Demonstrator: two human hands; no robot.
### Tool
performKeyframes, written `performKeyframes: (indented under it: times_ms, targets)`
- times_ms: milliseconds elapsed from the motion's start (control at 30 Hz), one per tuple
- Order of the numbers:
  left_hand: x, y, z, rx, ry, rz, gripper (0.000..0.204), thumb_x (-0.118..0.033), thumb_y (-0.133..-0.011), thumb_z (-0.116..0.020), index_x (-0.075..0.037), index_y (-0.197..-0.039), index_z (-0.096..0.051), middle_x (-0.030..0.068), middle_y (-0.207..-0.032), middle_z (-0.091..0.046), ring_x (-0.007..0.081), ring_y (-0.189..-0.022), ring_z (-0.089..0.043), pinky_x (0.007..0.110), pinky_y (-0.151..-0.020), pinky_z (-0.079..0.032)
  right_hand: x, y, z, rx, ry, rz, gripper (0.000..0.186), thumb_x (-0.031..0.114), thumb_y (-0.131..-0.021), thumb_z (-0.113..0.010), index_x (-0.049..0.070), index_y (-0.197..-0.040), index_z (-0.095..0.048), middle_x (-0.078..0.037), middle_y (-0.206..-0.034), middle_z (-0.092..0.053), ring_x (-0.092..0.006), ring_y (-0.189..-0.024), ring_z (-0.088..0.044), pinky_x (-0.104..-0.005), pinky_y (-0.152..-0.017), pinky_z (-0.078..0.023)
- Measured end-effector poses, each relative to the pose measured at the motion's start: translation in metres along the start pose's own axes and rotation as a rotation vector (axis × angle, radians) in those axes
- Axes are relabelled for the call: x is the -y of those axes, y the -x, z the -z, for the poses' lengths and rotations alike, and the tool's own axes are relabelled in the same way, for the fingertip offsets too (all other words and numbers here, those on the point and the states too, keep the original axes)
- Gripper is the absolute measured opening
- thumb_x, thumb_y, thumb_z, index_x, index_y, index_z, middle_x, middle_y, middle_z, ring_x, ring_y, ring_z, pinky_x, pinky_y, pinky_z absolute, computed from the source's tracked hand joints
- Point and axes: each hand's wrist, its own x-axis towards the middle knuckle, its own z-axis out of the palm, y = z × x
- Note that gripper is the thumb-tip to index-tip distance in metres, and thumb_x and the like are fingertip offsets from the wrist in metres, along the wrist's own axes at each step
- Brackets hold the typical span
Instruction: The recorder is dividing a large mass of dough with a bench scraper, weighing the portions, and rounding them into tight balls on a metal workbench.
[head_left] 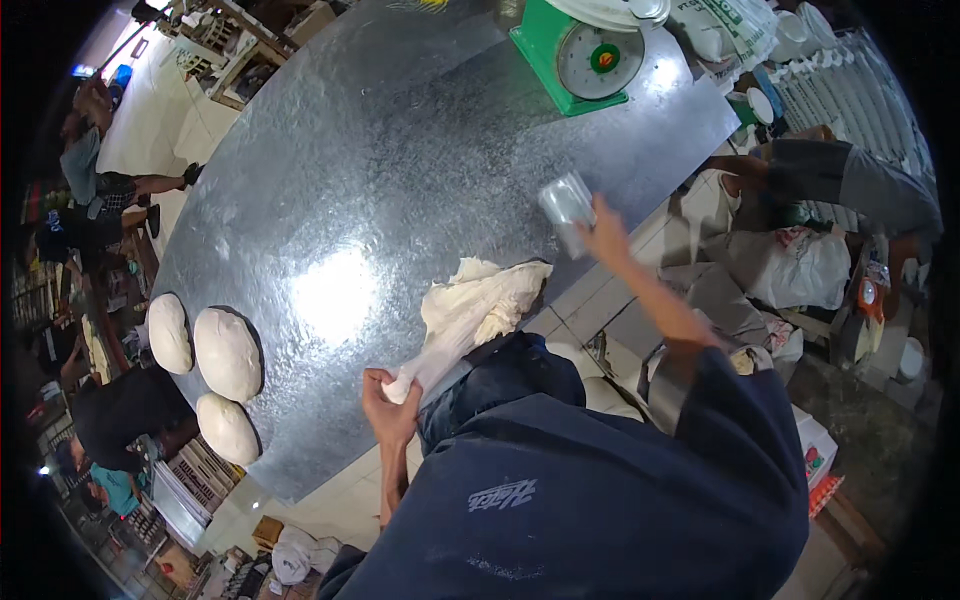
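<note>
Three rounded dough balls (225, 352) lie in a cluster at the far-left edge of the galvanised metal table (380, 150), well apart from the big ragged dough mass (478, 305) that sits at the table's near edge. A stretched tail of that mass hangs off the edge, and the left hand (388, 405) has its fingers clenched around the tail's lower end, just below the table's rim. The right hand (603, 232) is raised above the table, beyond the dough mass, its fingers wrapped around a flat metal dough scraper (566, 207) that shows blurred.

To work this piece well, it seems wise to keep the tail taut with the left hand while the blade comes down square across it, and to draw the dough further onto the table first, since so much of it overhangs the edge and could sag or slip off.

Room is plentiful: the table's wide middle, between the dough mass and the balls, lies open and shiny. A green dial scale (585, 55) stands at the table's far end, well clear. Other people stand beyond the table's left side and far right.
</note>
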Motion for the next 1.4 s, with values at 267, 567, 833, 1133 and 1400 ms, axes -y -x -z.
performKeyframes:
  times_ms: [267,567,833,1133,1400]
  targets:
    - [-0.111,0.008,-0.014,0.274,-0.042,-0.526,0.036,-0.004,-0.061,-0.073,-0.008,-0.08,-0.043,0.0052,-0.082,-0.044,0.0171,-0.079,-0.047,0.029,-0.072,-0.04,0.084,0.112,-0.168,0.377,-0.847,0.118,0.049,0.027,-0.074,-0.076,0.003,-0.112,-0.055,-0.013,-0.1,-0.065,-0.0232,-0.095,-0.062,-0.0373,-0.082,-0.049]
    - [0.044,0.024,0.155,-0.123,-0.061,0.009,0.047,-0.02,-0.078,-0.076,-0.006,-0.113,-0.049,0.0099,-0.099,-0.049,0.0177,-0.087,-0.051,0.031,-0.075,-0.045,0.149,0.07,-0.071,-0.187,-0.344,-0.054,0.053,0.029,-0.08,-0.072,0.003,-0.121,-0.049,-0.023,-0.107,-0.063,-0.0406,-0.098,-0.061,-0.0426,-0.082,-0.048]
    - [0.196,-0.018,0.175,0.011,-0.213,-0.161,0.04,-0.026,-0.089,-0.064,-0.007,-0.123,-0.054,0.0143,-0.107,-0.049,0.0248,-0.087,-0.052,0.036,-0.077,-0.046,0.295,0.201,-0.172,0.12,-0.118,0.367,0.053,0.013,-0.081,-0.065,0.001,-0.125,-0.038,-0.027,-0.107,-0.06,-0.0448,-0.101,-0.057,-0.0515,-0.083,-0.046]
    - [0.213,-0.018,0.173,-0.105,-0.117,-0.077,0.04,-0.029,-0.09,-0.063,-0.004,-0.12,-0.054,0.0201,-0.106,-0.049,0.0318,-0.096,-0.052,0.039,-0.084,-0.044,0.349,0.241,-0.273,0.119,0.002,0.167,0.04,0.004,-0.082,-0.058,0.0,-0.113,-0.033,-0.03,-0.109,-0.049,-0.0509,-0.089,-0.056,-0.057,-0.071,-0.044]
    - [0.227,-0.027,0.126,-0.435,-0.058,-0.018,0.048,-0.037,-0.089,-0.062,0.005,-0.108,-0.048,0.0222,-0.102,-0.048,0.0335,-0.095,-0.05,0.04,-0.085,-0.041,0.327,0.199,-0.288,0.134,-0.172,0.222,0.047,0.012,-0.08,-0.065,-0.002,-0.116,-0.039,-0.029,-0.102,-0.055,-0.0501,-0.088,-0.057,-0.0533,-0.074,-0.045]
